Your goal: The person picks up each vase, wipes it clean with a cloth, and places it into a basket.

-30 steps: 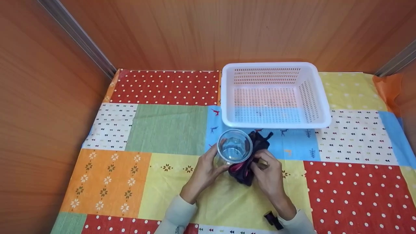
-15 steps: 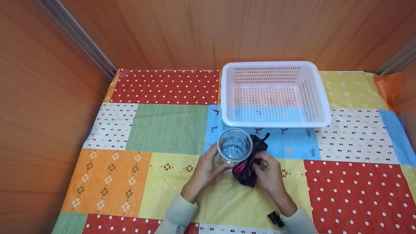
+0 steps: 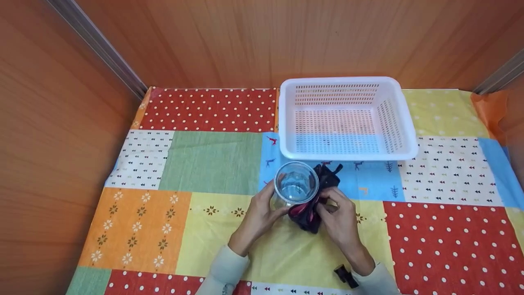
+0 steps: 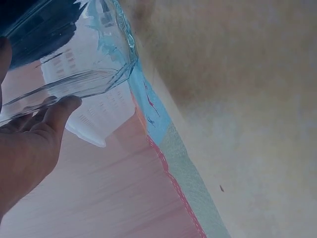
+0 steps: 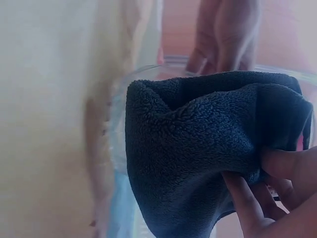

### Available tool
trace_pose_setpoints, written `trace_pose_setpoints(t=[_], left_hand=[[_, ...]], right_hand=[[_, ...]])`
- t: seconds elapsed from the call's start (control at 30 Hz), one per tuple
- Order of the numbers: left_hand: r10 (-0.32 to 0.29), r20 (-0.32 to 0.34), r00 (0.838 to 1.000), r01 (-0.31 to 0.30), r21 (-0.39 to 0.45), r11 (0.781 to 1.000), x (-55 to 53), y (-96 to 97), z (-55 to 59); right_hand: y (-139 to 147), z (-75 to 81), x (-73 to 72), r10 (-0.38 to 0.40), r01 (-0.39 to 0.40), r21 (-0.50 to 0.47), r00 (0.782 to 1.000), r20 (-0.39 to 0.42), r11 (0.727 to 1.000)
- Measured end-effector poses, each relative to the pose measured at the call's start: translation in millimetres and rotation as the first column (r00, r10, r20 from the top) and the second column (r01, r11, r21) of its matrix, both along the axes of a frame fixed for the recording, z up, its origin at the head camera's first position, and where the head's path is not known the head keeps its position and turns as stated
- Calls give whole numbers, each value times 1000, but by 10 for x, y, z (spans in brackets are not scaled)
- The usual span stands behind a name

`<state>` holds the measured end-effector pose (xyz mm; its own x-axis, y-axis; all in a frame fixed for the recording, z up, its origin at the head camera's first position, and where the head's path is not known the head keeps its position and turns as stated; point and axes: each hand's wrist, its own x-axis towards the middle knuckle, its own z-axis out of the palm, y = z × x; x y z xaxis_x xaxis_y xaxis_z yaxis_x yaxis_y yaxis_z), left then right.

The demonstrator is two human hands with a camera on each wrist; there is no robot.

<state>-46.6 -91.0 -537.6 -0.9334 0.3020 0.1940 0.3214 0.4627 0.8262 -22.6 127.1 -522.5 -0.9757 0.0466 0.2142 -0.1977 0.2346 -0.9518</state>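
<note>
A clear glass jar point(image 3: 295, 184) stands mouth up in front of the person, gripped at its left side by the left hand point(image 3: 258, 213). In the left wrist view, the thumb and fingers of that hand lie along the glass point(image 4: 94, 82). Against the jar's right side sits a dark, fluffy cloth point(image 3: 327, 178) with pink showing in its folds. The right hand point(image 3: 340, 215) pinches this cloth between thumb and fingers. Seen from the right wrist, the cloth point(image 5: 198, 129) covers much of the jar, and its lower folds pass behind the fingers.
A white perforated plastic basket point(image 3: 348, 157) stands just beyond the jar. Patchwork cloth point(image 3: 213, 164) covers the table, with wood-grain panels point(image 3: 229, 45) at the back and sides. A small black piece point(image 3: 345, 276) shows by the right wrist.
The dark cloth shifted slightly right and then back left against the jar, with the right hand still pinching it. The left hand and jar stay almost in place.
</note>
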Motion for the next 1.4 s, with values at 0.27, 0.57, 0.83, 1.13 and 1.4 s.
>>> trace_pose_setpoints(t=[0.27,0.57,0.83,1.13,1.4], left_hand=[[-7,-16,1000,7,23,1000,-4,5,-16],[-5,-31,1000,7,40,999,-1,17,-32],[4,-13,1000,-4,19,1000,3,13,-29],[4,-5,1000,-4,12,1000,9,-5,-13],[-1,-17,1000,1,30,1000,4,-3,-20]], right_hand=[[35,-98,-18,6,-6,7,999,38,1000],[105,-283,-11,16,-24,78,995,98,997],[30,-115,-3,-12,10,14,996,84,1000],[-24,-10,-14,-12,12,-15,1000,3,1000],[60,-224,-30,-9,2,90,997,73,996]])
